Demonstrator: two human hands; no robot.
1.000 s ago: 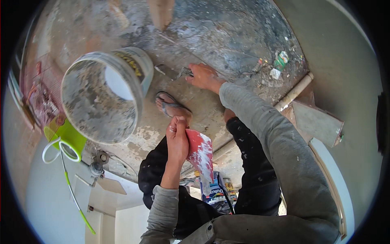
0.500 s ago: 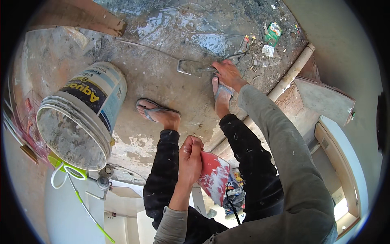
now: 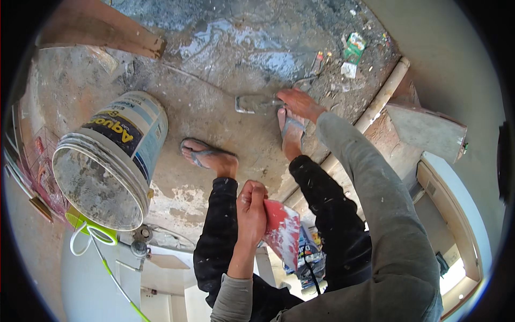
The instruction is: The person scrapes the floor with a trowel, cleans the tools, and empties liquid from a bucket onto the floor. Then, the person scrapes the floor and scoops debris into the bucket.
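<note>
My left hand point(image 3: 251, 206) is closed on a red flat putty board point(image 3: 282, 232) whose face is smeared with white paste. It hangs between my knees. My right hand point(image 3: 300, 103) reaches down in front of my right foot. Its fingers are wrapped around the handle end of a trowel point(image 3: 254, 104), and most of the handle is hidden by the hand. The trowel's grey, dirty rectangular blade points left, close to the floor; whether it touches the floor is hard to tell.
A large white paint bucket point(image 3: 126, 126) with a dirty inside stands on the left, beside a green-handled item point(image 3: 91, 225). Wet floor point(image 3: 225, 40) lies ahead. Debris with a green packet point(image 3: 354, 48) and a pipe point(image 3: 383, 96) are on the right. My sandalled feet point(image 3: 209, 155) stand apart.
The view has tilted slightly. My right hand has drawn the trowel a little nearer to me along the floor. The left hand keeps the putty board in nearly the same place.
</note>
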